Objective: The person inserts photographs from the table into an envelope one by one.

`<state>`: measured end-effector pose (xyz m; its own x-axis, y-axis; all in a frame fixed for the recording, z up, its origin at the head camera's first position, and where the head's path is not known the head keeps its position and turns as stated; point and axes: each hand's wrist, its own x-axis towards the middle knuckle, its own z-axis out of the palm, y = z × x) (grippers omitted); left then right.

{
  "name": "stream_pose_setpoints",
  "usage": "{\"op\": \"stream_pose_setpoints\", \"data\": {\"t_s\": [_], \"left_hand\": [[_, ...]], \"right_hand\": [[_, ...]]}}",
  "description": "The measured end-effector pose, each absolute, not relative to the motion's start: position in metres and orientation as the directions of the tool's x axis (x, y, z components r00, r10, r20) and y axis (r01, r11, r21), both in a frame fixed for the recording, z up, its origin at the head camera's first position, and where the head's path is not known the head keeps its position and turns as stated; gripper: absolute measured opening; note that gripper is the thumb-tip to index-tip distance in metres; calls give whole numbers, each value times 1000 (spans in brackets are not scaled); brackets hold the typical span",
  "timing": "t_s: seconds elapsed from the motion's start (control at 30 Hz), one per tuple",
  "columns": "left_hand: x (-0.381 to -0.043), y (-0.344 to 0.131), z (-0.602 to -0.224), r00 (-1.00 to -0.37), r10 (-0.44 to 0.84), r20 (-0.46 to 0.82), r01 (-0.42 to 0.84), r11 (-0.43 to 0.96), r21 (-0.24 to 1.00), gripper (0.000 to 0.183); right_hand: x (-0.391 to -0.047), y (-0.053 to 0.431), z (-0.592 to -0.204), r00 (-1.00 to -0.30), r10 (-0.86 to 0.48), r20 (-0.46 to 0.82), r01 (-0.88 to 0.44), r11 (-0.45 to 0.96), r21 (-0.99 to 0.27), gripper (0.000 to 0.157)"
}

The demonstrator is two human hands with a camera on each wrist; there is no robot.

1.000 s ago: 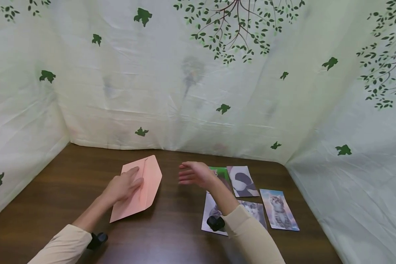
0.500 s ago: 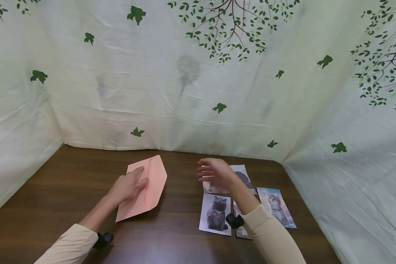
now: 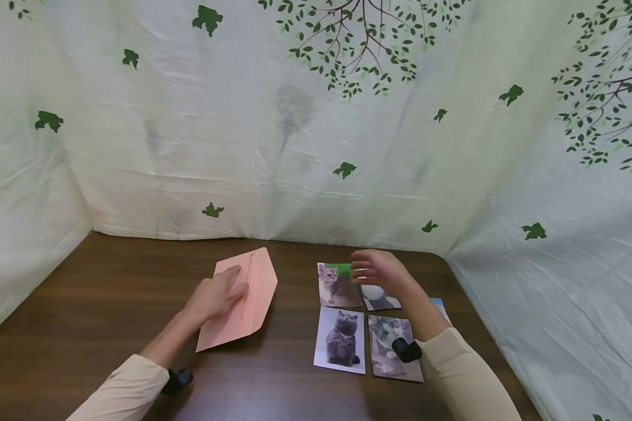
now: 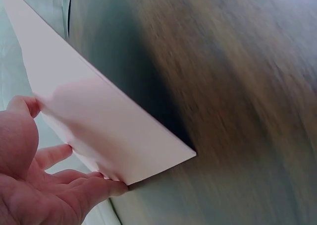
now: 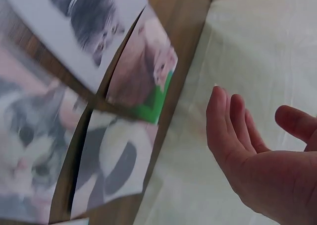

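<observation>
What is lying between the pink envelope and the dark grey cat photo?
Only bare tabletop separates the envelope from that photo, in the head view.

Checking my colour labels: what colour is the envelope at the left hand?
The envelope is light salmon pink; it shows best in the head view.

Between the left hand (image 3: 218, 298) and the right hand (image 3: 381, 272), a strip of bare brown table (image 3: 295, 327) leaves room to pass. More bare table lies left of the left hand. The slanted pink envelope (image 3: 262, 292) it holds blocks its right side. Flat cat pictures (image 3: 341, 342) lie below the right hand and just left of its fingers; beyond both hands, a hanging cloth (image 3: 274, 152) bars the way
</observation>
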<state>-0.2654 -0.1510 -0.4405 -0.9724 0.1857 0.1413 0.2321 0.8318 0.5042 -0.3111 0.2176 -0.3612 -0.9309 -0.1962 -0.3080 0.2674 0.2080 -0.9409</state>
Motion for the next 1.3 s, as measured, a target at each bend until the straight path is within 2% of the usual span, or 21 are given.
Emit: {"op": "stream_pose_setpoints", "data": {"t_s": [0.5,0.67,0.97,1.3], "left_hand": [[-268,-144,-445,-975,184,124,222,838,499,56],[-268,-144,-444,-975,186,123,223,841,493,56],[-268,-146,-444,-976,179,120,215,837,504,56],[-267,-147,-442,-977,174,124,213,831,514,57]], "right_hand": [[-302,299,-370,-940,-55,-337,315,246,-917,56],[-297,333,-376,-935,-44,-351,332,239,-912,58],[-285,381,-382,-909,-12,-417,393,308,-867,64],[-272,417,-395,-909,49,-414,410,278,-869,58]]}}
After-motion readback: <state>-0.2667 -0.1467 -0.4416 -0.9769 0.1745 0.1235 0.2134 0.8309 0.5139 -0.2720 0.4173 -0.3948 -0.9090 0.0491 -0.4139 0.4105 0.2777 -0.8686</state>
